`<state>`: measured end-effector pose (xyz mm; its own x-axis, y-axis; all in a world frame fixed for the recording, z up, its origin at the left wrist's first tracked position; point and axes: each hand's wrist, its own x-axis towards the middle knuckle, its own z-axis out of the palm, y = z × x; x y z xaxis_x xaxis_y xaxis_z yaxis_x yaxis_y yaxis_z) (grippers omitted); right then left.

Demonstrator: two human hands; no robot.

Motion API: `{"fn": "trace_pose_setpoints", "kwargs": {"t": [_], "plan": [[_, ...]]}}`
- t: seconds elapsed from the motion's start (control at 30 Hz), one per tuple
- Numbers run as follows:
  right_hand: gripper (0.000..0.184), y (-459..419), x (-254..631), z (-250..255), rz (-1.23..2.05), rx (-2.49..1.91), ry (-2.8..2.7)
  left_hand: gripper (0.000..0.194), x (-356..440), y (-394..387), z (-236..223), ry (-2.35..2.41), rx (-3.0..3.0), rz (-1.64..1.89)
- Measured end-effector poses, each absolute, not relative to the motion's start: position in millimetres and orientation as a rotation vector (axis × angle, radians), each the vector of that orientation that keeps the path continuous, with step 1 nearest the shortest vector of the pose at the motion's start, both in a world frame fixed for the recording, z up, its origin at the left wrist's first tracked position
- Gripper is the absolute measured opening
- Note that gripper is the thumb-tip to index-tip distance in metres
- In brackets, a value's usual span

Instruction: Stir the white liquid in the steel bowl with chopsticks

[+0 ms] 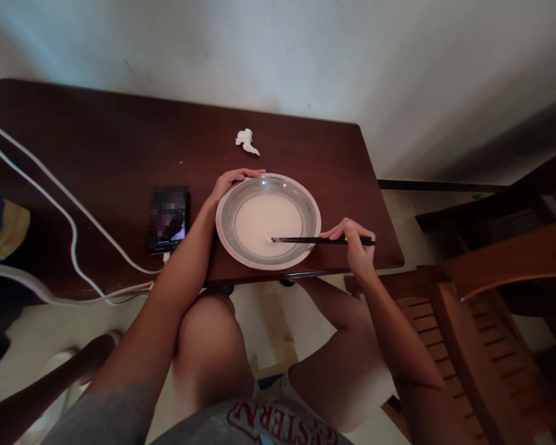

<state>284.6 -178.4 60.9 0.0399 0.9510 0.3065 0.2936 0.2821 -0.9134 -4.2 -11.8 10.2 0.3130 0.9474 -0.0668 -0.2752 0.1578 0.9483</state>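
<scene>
A wide metal bowl [223, 238] with a pale rim stands at the front edge of the dark table, holding a milky white liquid [266, 216]. My left hand [234, 180] curls around the bowl's far left rim, fingers laid along its outside. In my right hand [352, 238] is a pair of black chopsticks [322, 240], gripped near the back end. They lie almost level across the bowl's right rim. Their tips dip into the liquid near its middle, with a little white stuff around them.
A crumpled white tissue [247, 141] lies behind the bowl. Left of it sits a phone [169, 219] with a lit screen and a white cable [76, 241]. The wall [278, 55] borders the table's back. A wooden chair [445, 309] stands at the right. Someone's arm [50, 383] shows at lower left.
</scene>
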Motion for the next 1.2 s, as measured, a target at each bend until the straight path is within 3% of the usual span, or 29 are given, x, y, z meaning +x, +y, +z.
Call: {"fn": "trace_pose_setpoints", "kwargs": {"t": [0.13,0.23,0.37,0.5,0.63,0.77,0.93,1.03,1.2], "plan": [[0.031,-180,269,57,0.907,-1.216,-1.696,0.034,-3,-10,6,0.816,1.032,1.049],[0.021,-177,266,55,0.797,-1.235,-1.815,0.033,-3,-10,5,0.801,1.022,1.049],[0.030,-175,279,58,0.649,-1.287,-1.647,0.032,-4,-11,6,0.798,0.998,1.051],[0.043,-179,287,61,0.736,-1.254,-1.479,0.032,-4,-10,7,0.803,1.006,1.040],[0.036,-182,272,58,0.886,-1.203,-1.615,0.031,-4,-9,5,0.795,1.002,1.050],[0.020,-179,262,55,0.788,-1.213,-1.794,0.033,-5,-9,4,0.786,1.011,1.047],[0.034,-176,279,61,0.620,-1.272,-1.553,0.034,-7,-8,3,0.764,1.069,1.044],[0.043,-178,285,65,0.705,-1.226,-1.440,0.032,-7,-8,4,0.772,1.058,1.044],[0.037,-182,271,61,0.867,-1.234,-1.612,0.032,-4,-10,7,0.788,1.030,1.038]]}}
